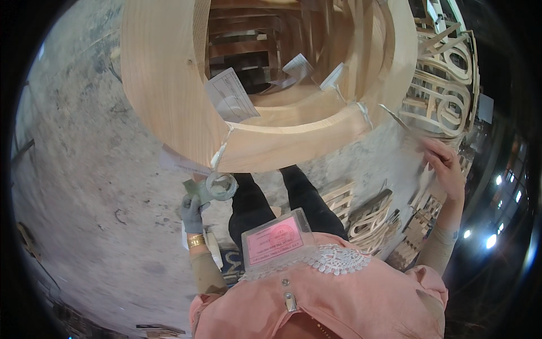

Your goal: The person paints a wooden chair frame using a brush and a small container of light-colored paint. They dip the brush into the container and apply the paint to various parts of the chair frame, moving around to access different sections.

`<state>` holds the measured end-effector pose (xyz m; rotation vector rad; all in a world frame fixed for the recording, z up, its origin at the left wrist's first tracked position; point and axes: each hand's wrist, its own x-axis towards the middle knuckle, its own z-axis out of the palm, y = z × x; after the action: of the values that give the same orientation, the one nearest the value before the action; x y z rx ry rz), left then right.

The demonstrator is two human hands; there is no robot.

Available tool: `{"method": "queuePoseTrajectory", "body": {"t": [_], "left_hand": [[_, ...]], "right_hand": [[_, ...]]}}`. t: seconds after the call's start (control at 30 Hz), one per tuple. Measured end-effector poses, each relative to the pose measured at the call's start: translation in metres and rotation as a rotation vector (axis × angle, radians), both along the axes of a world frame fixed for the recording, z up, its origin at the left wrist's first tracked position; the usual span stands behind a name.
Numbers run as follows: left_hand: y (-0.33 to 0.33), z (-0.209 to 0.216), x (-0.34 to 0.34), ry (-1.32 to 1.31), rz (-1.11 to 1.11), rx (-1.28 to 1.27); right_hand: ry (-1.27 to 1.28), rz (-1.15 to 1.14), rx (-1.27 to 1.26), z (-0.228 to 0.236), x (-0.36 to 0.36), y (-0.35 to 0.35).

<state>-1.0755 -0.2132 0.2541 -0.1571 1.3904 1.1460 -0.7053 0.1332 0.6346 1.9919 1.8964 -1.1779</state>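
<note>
A large rounded frame of pale wood (282, 148) stands in front of me, with white paste-like smears (219, 155) at its lower left joint and at the right joint. My left hand (192, 212), in a grey glove, is closed around a small greenish piece with a round whitish end (220, 186), just under the left joint; its exact kind is unclear. Out to the right of the frame, my bare right hand (446, 169) grips a thin, pointed blade like a putty knife (396, 117). The blade tip points up toward the right joint and stays apart from the wood.
Inside the frame, more wooden frames recede, and paper sheets (231, 95) hang among them. Curved wooden frames (446, 96) are stacked at the far right. Further wooden pieces (370, 217) lie on the floor right of my legs. Grey, stained floor (107, 186) spreads out left.
</note>
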Motion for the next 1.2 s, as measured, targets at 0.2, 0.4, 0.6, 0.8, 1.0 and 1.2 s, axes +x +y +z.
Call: {"method": "queuePoseTrajectory", "body": {"t": [0.2, 0.4, 0.6, 0.8, 1.0, 1.2], "left_hand": [[0.0, 0.007, -0.002, -0.012, -0.022, 0.018], [0.008, 0.033, 0.008, 0.062, -0.109, 0.049], [-0.007, 0.048, 0.031, 0.144, -0.196, 0.063], [-0.001, 0.062, 0.083, 0.159, -0.367, 0.088], [0.006, 0.039, 0.172, 0.144, -0.66, 0.083], [0.011, -0.008, 0.251, 0.234, -0.902, 0.045]], "right_hand": [[0.086, -0.092, 0.03, 0.005, 0.026, -0.027], [0.26, -0.202, 0.066, 0.001, 0.081, -0.075], [0.393, -0.364, 0.084, -0.031, 0.14, -0.133], [0.514, -0.707, -0.059, -0.107, 0.187, -0.245], [0.65, -1.03, -0.116, -0.193, 0.224, -0.383], [0.636, -1.238, 0.029, -0.252, 0.224, -0.457]]}}
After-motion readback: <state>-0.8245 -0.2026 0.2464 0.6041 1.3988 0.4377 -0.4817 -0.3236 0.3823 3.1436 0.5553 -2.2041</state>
